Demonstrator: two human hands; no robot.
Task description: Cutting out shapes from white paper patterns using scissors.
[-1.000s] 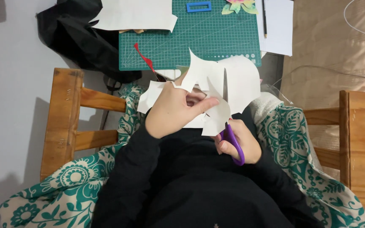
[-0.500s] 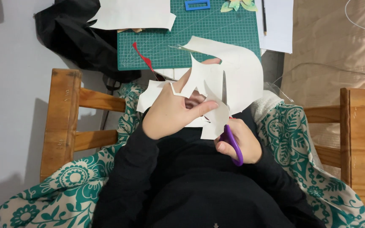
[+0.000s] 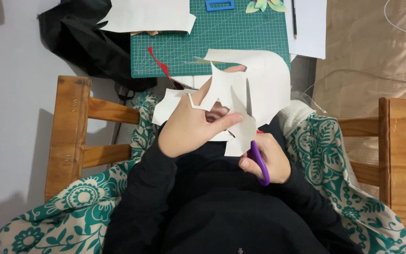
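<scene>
Wooden chair arms (image 3: 74, 127) hem both sides; green cutting mat (image 3: 240, 35) blocks far side; grey floor (image 3: 10, 94) left lies open.

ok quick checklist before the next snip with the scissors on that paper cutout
1. Left hand grips the cream jagged paper cutout: ok.
2. Right hand holds the purple-handled scissors: ok.
3. Scissor blade meets the paper: ok.
4. Left fingers away from the blade: cannot tell, paper hides part of it.
5. Cut line marked on the paper: cannot tell.
6. Green gridded cutting mat has bare room: ok.
</scene>
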